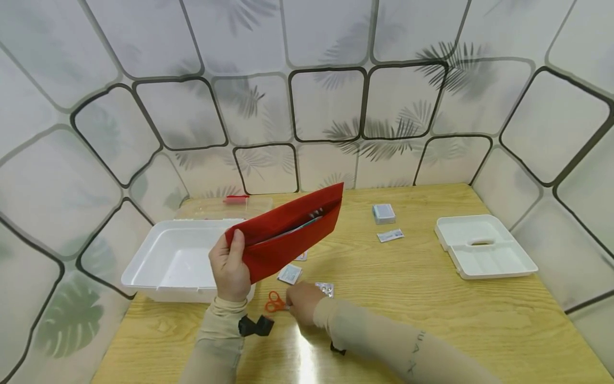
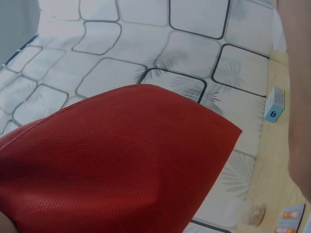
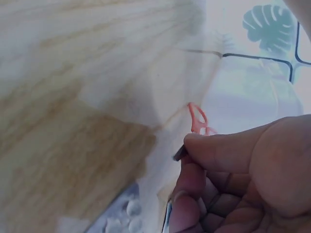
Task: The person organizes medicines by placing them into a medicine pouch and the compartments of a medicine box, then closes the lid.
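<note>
My left hand (image 1: 232, 269) grips one end of a red fabric pouch (image 1: 290, 250), raised over the table and tilted. Its long opening faces up, with some flat light-coloured items showing inside. Red cloth (image 2: 112, 150) fills much of the left wrist view. Low at the table, my right hand (image 1: 303, 303) pinches a small pair of scissors (image 1: 284, 306) by the blades, orange handles pointing left. The right wrist view shows the dark blade tip between thumb and finger. Beside this hand lie a silver blister pack (image 1: 326, 288) and a small white packet (image 1: 290, 273).
A white plastic bin (image 1: 187, 294) stands at left, with a clear lid (image 1: 206, 208) and a red item (image 1: 236, 199) behind it. Toward the back right are a small box (image 1: 384, 213) and a sachet (image 1: 390, 235). A white divided tray (image 1: 479, 261) lies far right.
</note>
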Motion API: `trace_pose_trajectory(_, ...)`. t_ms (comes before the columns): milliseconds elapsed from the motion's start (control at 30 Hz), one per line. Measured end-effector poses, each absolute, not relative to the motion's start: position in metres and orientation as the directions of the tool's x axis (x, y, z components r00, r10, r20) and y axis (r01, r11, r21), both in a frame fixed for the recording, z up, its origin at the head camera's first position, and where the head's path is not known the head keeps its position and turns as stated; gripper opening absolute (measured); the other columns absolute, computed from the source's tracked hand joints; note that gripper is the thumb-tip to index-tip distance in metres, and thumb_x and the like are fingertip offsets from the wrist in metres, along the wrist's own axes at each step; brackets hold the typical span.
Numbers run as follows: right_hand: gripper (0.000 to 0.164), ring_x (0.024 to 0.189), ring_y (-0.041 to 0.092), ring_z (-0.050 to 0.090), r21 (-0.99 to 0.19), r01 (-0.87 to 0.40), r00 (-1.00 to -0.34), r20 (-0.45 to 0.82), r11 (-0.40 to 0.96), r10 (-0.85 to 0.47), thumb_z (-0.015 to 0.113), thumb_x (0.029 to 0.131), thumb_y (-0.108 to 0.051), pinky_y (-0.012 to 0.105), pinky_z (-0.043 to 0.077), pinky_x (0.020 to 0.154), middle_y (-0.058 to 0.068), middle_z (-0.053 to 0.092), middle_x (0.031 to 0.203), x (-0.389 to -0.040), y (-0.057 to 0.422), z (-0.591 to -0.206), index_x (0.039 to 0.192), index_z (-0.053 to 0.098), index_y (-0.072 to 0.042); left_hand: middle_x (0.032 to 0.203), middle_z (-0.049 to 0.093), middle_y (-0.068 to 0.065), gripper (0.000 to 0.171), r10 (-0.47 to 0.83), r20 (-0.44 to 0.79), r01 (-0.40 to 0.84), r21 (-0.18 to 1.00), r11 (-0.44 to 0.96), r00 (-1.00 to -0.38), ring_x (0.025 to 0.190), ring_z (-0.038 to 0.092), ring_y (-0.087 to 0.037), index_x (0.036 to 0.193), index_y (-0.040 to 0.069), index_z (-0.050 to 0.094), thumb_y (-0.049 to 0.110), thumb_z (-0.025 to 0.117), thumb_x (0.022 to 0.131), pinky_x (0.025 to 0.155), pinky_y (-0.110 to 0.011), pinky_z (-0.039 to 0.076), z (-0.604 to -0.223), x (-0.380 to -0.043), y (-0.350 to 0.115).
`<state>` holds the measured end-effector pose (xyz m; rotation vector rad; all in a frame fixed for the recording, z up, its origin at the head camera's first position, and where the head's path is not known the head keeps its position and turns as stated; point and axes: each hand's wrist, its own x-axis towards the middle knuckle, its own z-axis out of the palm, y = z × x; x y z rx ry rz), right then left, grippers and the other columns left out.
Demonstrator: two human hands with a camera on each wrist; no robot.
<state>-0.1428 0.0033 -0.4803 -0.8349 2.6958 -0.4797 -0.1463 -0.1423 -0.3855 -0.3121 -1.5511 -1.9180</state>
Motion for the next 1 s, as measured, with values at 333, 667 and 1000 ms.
trace_pose_trajectory(333,0.008,0.079,0.008,0.057,-0.483,-0.472,-0.784,-0.153,0.737,-0.602,0.058,0.093,-0.013,0.025,0.049,0.071,-0.007,0.061,0.084,-0.148,0.029,-0.472,0.09,0.065,-0.013,0.09,0.071,-0.003,0.029,-0.304,0.548,0.595,0.799,-0.086,-0.779,0.076,0.066,-0.017,0.1,-0.017,0.06,0.009,0.048,0.1,0.069,-0.026,0.055,-0.385,-0.144,-0.139)
trace_pose_trajectory(667,0.004,0.071,0.01,0.052,-0.555,-0.489,-0.803,-0.015,0.673,-0.596,0.059,0.093,-0.009,0.03,0.046,0.065,-0.003,0.059,0.081,-0.165,0.091,-0.461,0.095,0.061,-0.008,0.091,0.07,-0.002,0.03,-0.265,0.534,0.566,0.822,-0.061,-0.803,0.078,0.066,-0.017,0.101,-0.017,0.06,0.01,0.047,0.1,0.069,-0.027,0.055,-0.388,-0.142,-0.133)
trace_pose_trajectory(1000,0.005,0.069,0.013,0.05,-0.616,-0.329,-0.898,-0.032,0.716,-0.44,0.058,0.095,-0.01,0.031,0.044,0.063,-0.002,0.059,0.082,-0.195,0.164,-0.451,0.097,0.062,-0.008,0.09,0.07,-0.002,0.029,-0.234,0.532,0.557,0.829,-0.052,-0.814,0.078,0.065,-0.017,0.098,-0.016,0.06,0.009,0.046,0.1,0.069,-0.027,0.054,-0.392,-0.141,-0.125)
